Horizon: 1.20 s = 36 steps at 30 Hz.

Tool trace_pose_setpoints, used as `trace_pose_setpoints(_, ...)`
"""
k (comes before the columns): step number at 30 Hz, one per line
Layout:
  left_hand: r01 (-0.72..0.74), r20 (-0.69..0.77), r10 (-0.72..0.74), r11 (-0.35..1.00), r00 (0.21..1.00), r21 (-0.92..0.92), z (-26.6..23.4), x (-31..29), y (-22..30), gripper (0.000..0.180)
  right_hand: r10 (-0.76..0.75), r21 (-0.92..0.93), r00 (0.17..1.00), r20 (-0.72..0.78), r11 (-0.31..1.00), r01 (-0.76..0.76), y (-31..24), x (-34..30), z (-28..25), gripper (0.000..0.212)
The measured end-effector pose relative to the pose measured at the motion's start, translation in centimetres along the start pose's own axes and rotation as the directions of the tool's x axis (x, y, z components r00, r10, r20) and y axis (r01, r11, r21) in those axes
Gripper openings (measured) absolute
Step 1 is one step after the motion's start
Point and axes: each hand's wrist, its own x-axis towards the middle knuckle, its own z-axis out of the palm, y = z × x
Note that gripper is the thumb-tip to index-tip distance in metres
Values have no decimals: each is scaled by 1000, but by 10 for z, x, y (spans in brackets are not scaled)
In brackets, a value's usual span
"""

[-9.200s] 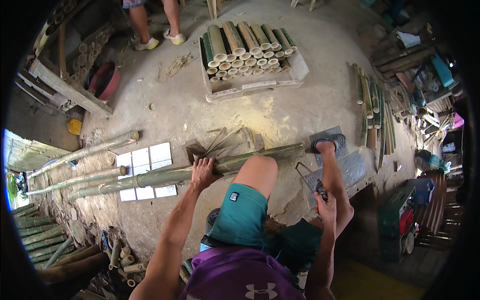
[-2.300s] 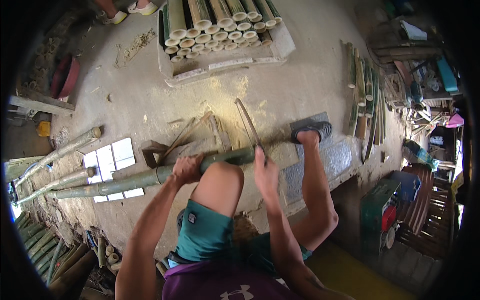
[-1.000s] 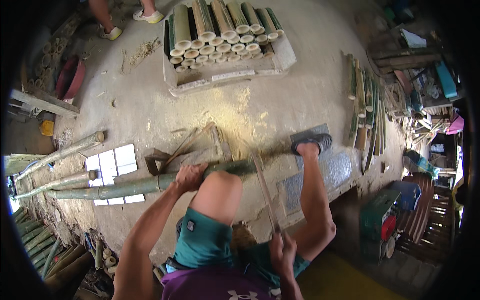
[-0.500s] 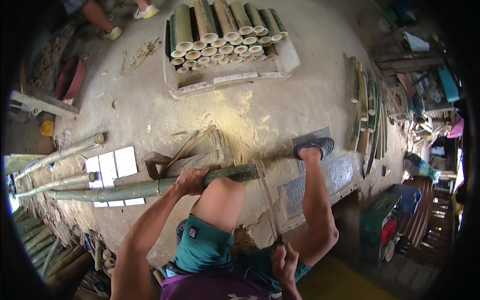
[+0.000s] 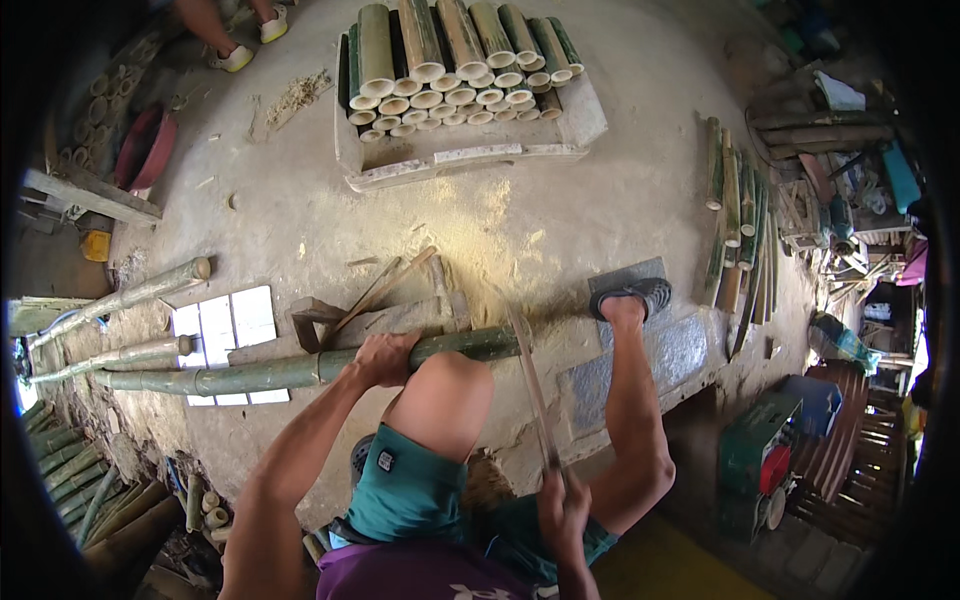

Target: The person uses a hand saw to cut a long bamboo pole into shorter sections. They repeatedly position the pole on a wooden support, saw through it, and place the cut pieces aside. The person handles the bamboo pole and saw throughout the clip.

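A long green bamboo pole [image 5: 255, 377] runs across in front of me from the left, raised off the floor near its right end. My left hand [image 5: 388, 359] is closed around it from above, just left of my bent knee, which presses against the pole. The handle of a long, narrow handsaw [image 5: 537, 405] is in my right hand [image 5: 563, 508], with the fingers wrapped round it. Its blade crosses the pole close to the right end and reaches past it. Pale sawdust [image 5: 480, 240] covers the floor beyond the cut.
A pale tray [image 5: 470, 165] of stacked bamboo tubes [image 5: 425, 98] stands ahead. Split and whole bamboo pieces [image 5: 733, 205] lie at right. Two more poles [image 5: 140, 290] stretch in from the left. A wooden block [image 5: 318, 325] sits behind the pole. Another person's feet [image 5: 235, 58] show at upper left.
My right hand has pushed the saw forward, so more blade extends beyond the pole. My left hand keeps its place on the bamboo. The other person's feet have shifted slightly.
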Motion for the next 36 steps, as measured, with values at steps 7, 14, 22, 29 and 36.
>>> trace_pose_setpoints(7,-10,0,10,1000,1000,-21,0,0,4,58,40,55,999,31,998,-42,0,98,56,68)
trace_pose_setpoints(14,52,33,-52,999,998,3,0,3,1,57,78,66,997,3,995,-78,13,25,19,44)
trace_pose_setpoints(22,56,33,-58,997,998,49,2,3,1,57,-11,140,999,-30,990,15,25,40,34,49)
trace_pose_setpoints(29,27,-10,-27,1000,1000,-6,-5,0,2,60,-1,193,1000,23,981,-4,49,87,63,61)
trace_pose_setpoints(36,25,-56,-21,998,998,55,11,4,-3,58,174,186,983,62,966,-182,17,3,5,43)
